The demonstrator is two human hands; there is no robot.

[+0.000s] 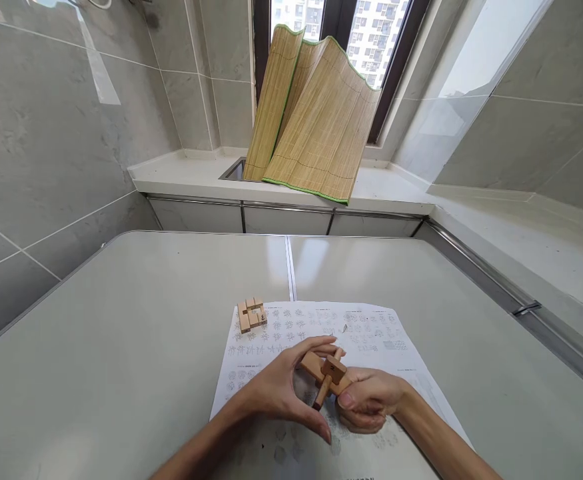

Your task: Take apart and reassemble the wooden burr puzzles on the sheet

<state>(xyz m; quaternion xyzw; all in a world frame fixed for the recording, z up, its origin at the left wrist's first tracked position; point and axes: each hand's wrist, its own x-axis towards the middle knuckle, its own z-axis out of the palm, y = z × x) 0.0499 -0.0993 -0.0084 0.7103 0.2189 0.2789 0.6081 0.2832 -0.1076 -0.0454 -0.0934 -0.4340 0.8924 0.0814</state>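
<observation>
A small wooden block puzzle (334, 368), made of flat notched pieces crossed by a round rod (322, 393), is held above the printed sheet (371, 333). My right hand (368, 399) pinches its lower right end between thumb and curled fingers. Around its left side curves my left hand (291, 387), with thumb and fingers spread wide apart. The left fingertips reach behind the puzzle's upper end; whether they touch it I cannot tell. Another group of wooden pieces (245, 317), fitted into a squarish shape, lies on the sheet's upper left corner.
The sheet, covered in small printed diagrams, lies on a pale glossy table (121, 320) with a seam down its middle. Beyond the table, a bamboo mat (321, 127) leans upright on a white counter (191, 175) before a window. Grey tiled walls (61, 147) stand on both sides.
</observation>
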